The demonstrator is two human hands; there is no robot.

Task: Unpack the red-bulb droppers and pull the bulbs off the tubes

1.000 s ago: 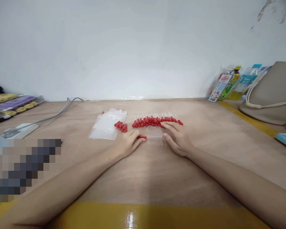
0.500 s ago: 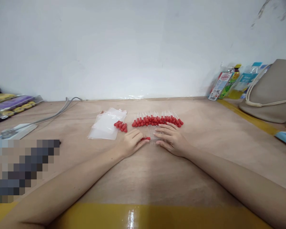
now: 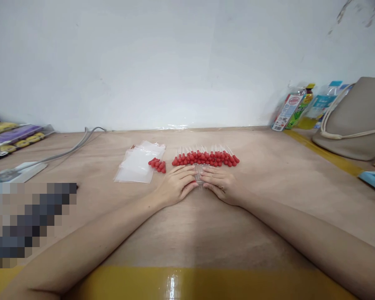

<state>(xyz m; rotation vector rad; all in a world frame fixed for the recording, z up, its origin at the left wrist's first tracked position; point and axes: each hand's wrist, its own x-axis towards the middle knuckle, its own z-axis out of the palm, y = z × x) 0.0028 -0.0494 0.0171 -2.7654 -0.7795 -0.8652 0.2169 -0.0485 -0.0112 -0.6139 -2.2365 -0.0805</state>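
Note:
My left hand (image 3: pixel 178 186) is closed with a sliver of a dropper's red rubber bulb showing between thumb and fingers; most of that dropper is hidden. Its fingers rest against the left side of a small bunch of clear glass tubes (image 3: pixel 200 170) lying on the table. From the other side my right hand (image 3: pixel 221 183) lies over the tubes' right edge, fingers stretched out and thumb apart. Just beyond both hands is a row of droppers with red bulbs (image 3: pixel 206 157), their clear tips pointing to the wall. Several loose red bulbs (image 3: pixel 158 165) lie left of the row.
Flat clear plastic bags (image 3: pixel 134 164) lie under the loose bulbs. At the left are a power strip (image 3: pixel 25 171) with a grey cable and some yellow and purple packages (image 3: pixel 18 137). Drink bottles (image 3: pixel 323 106) and a beige bag (image 3: pixel 356 121) stand at the right.
My left fingers have come forward over the tubes, covering most of the red bulb. My right hand has shifted slightly left, its fingers closer together, and the gap between the hands is narrower.

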